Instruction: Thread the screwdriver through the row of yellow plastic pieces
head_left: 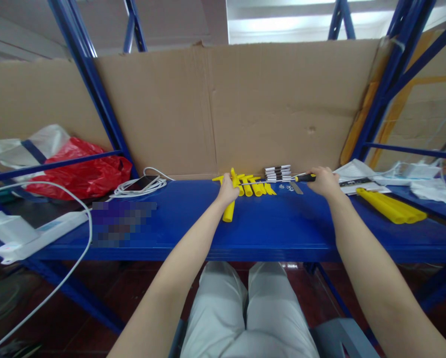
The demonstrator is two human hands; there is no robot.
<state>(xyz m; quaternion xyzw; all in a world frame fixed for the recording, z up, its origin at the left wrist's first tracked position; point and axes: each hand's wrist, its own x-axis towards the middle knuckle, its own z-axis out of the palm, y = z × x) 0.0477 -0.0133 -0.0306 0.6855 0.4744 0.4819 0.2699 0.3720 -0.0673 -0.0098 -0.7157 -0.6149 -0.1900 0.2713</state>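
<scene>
My left hand (229, 189) is closed around a yellow T-shaped plastic handle (228, 213), its round grip end pointing toward me. My right hand (323, 182) grips a screwdriver (305, 177) with a black and yellow handle. The long thin shaft runs leftward to the yellow piece in my left hand; whether its tip touches is too small to tell. Several similar yellow handles (258, 189) lie side by side just right of my left hand. Beneath the screwdriver are small metal bits (289, 188), perhaps screws, and a flat grey metal blade (296, 188).
A stack of small white and black packs (277, 172) stands against the cardboard panel (268, 109). More yellow tubes (390, 206) lie at right beside papers. At left are a phone (143, 184) with coiled cable, a red bag (83, 166) and a power strip (58, 226).
</scene>
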